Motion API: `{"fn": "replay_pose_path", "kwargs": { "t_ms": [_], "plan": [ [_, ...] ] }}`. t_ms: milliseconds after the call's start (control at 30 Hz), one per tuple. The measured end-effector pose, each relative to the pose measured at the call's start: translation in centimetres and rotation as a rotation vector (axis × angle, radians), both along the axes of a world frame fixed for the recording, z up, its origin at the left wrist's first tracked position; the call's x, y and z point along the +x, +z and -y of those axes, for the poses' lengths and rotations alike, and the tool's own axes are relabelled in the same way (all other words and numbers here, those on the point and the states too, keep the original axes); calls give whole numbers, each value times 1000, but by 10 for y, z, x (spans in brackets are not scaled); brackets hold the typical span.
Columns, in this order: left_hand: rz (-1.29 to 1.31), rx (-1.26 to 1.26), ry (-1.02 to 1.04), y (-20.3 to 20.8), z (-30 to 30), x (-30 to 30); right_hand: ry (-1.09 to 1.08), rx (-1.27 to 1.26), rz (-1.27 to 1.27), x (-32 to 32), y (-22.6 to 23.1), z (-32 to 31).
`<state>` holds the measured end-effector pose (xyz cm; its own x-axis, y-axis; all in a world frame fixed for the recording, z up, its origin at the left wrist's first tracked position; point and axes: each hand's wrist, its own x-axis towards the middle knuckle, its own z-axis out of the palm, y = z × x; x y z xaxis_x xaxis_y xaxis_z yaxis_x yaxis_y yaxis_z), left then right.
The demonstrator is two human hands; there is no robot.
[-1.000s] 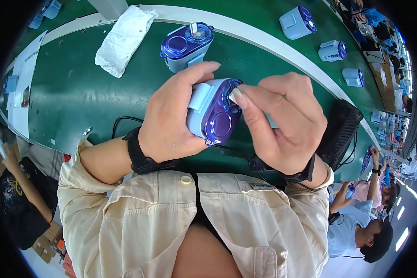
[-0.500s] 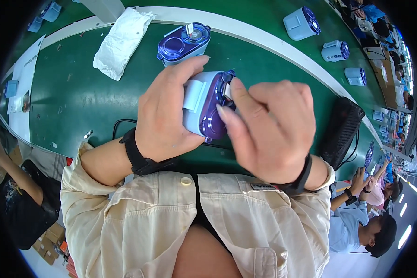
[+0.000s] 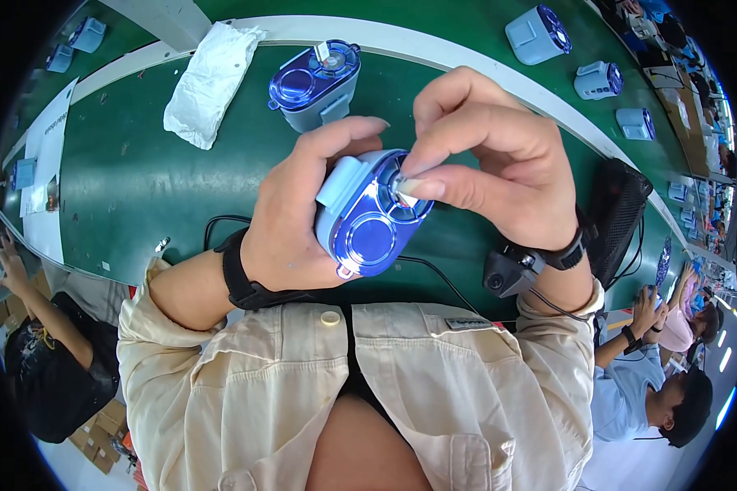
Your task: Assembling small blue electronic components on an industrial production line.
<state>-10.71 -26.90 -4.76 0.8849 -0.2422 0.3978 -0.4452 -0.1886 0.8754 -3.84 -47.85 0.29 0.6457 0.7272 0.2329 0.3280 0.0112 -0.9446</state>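
My left hand (image 3: 291, 214) is wrapped round a light-blue plastic housing with a shiny purple-blue face (image 3: 367, 239). That face has a round disc at its near end and a spoked round opening at its far end. At the opening, my right hand (image 3: 504, 159) pinches a small white tab (image 3: 404, 197) between thumb and index finger; its lower end is hard to make out. Just beyond my left hand stands a second housing of the same kind (image 3: 307, 92), upright on the bench, with a white tab (image 3: 323, 52) sticking up from its round opening.
A crumpled white bag (image 3: 211, 86) lies on the green bench (image 3: 131, 188) at the far left. A black mesh pouch (image 3: 618, 209) sits at the right. More blue housings (image 3: 536, 34) stand beyond the white rail (image 3: 434, 57). A black cable (image 3: 442, 274) runs near me. Other people work on both sides.
The held housing has tilted, turning its face more toward me. My right hand has rolled and risen, its thumb and index finger still at the white tab.
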Motion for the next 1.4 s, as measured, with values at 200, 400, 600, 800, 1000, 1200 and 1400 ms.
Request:
{"fn": "replay_pose_path", "kwargs": {
  "t_ms": [200,400,600,800,1000,1200,1400],
  "plan": [
    [-37,58,25,3,-2,1,-131,89,-137,-16,-12,-12],
    [4,45,83,3,1,2,-102,210,-367,-19,-18,-18],
    [29,-23,75,-6,4,4,20,334,-398,-11,-29,-19],
    [76,70,104,-4,1,7,-88,327,-434,-18,-34,-24],
    [135,113,143,-10,1,5,-253,564,-746,-36,-31,-45],
    [131,188,126,-5,0,6,-49,506,-762,-30,-44,-38],
    [57,172,87,-6,1,5,37,433,-732,-18,-50,-30]
  ]
}}
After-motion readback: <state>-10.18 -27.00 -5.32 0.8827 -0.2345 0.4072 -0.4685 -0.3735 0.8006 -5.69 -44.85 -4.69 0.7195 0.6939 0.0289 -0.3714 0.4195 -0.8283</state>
